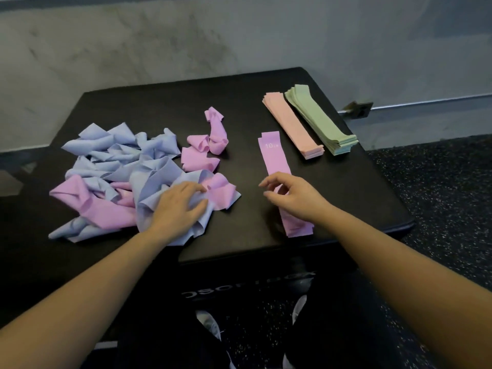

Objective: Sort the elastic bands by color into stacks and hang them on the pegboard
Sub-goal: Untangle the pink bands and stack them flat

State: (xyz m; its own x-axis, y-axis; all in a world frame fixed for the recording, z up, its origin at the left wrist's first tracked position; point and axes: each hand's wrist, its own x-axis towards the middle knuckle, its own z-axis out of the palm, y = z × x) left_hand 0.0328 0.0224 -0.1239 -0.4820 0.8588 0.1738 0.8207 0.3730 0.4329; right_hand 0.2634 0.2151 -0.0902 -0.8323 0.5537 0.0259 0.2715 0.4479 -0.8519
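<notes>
I look down on a black padded table (266, 102) set against a grey mottled wall, with dark speckled flooring to the right.

Nearest me, two bare forearms reach forward from the bottom corners. My left hand (178, 206) lies on the near edge of a tangled heap of crumpled pale-blue and lilac fabric elastic bands (119, 177), its fingers curled into the cloth, gripping the blue folds just beside a loose lilac band (221, 193) at the heap's right edge. My right hand (290, 195) hovers with relaxed, slightly bent fingers, holding nothing, over the middle of a flattened lilac band stack (277, 166). That stack is a long strip whose long axis runs away from me, leaning a little left at the far end, where white lettering shows.

The relation that matters: the loose lilac band lies between the two hands, touching the left hand's fingertips, and the lilac stack it belongs on lies to its right, under the right hand. I judge the left hand is nearer for lifting it out.

Farther back, two more crumpled lilac bands (210, 139) lie apart from the heap. Farthest right sit a flat pale-pink band stack (292, 123) and a pale-green band stack (322, 121), side by side. No pegboard is visible.
</notes>
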